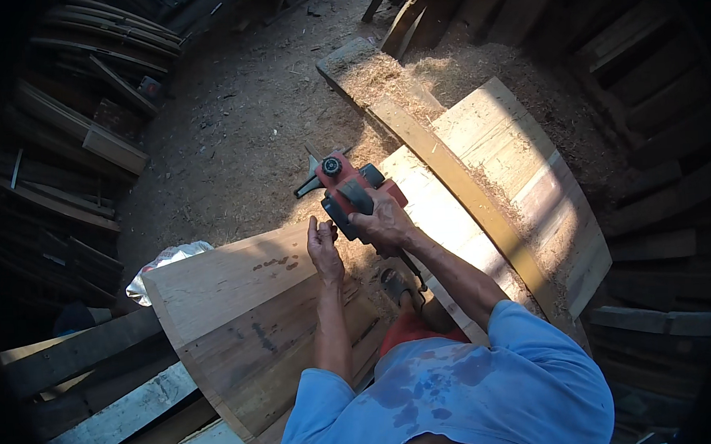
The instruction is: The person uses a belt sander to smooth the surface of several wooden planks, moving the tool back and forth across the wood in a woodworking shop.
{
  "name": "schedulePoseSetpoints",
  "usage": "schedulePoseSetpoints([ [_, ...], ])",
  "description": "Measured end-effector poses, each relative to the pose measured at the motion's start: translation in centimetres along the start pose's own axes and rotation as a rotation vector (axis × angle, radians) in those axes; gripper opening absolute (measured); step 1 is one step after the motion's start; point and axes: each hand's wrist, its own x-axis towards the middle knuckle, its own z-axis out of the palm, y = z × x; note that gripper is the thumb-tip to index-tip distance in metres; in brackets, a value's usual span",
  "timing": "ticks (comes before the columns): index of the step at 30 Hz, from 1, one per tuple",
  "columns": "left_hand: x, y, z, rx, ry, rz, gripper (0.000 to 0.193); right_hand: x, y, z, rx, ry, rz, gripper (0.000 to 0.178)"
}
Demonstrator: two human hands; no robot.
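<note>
A red and black electric hand planer (358,191) is held up in front of me, tilted, over the gap between two wooden panels. My right hand (386,220) is wrapped round its black rear handle, and a dark cord hangs below the wrist. A black knob (332,166) sits at the planer's front, and a metal guide bracket (309,186) sticks out to its left. Just left of the planer's body is my left hand (325,248), fingers raised and slightly bent, with nothing seen in them. Whether its fingertips touch the planer, I cannot tell.
A stained wooden panel (222,281) lies at left, a sunlit pale panel (520,149) at right. Across the right one runs a long board (449,169) strewn with shavings. Stacked planks (85,115) line the left; more boards (651,190) stand at right. A silvery sack (165,264) lies beyond the left panel.
</note>
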Motion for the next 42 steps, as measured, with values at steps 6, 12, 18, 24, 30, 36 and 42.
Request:
schedulePoseSetpoints([
  [6,-1.5,-10.0,-3.2,-0.105,0.181,-0.434,0.061,-6.3,-2.2,-1.9,0.065,0.011,-0.214,0.051],
  [12,1.6,-9.2,10.7,-0.634,-0.489,-0.119,0.052,-10.5,-4.7,-6.4,0.038,0.077,-0.149,0.051],
  [18,4.1,-13.8,13.9,-0.058,-0.413,-0.020,0.040,-13.3,-5.0,-9.9,0.100,0.199,-0.115,0.050],
  [24,3.7,-15.0,16.2,0.464,-0.088,0.005,0.060,-14.6,-3.5,-12.0,0.094,0.291,-0.073,0.031],
  [30,2.4,-12.5,16.9,0.590,0.038,-0.122,0.063,-17.0,-2.0,-12.2,-0.009,0.383,-0.117,0.030],
  [36,1.6,-11.5,17.8,0.569,0.076,-0.162,0.062,-19.6,-2.1,-12.7,0.039,0.382,-0.050,0.028],
  [42,4.5,-14.0,17.4,0.565,0.155,-0.075,0.055,-21.4,-3.3,-12.7,0.059,0.395,-0.079,0.025],
])
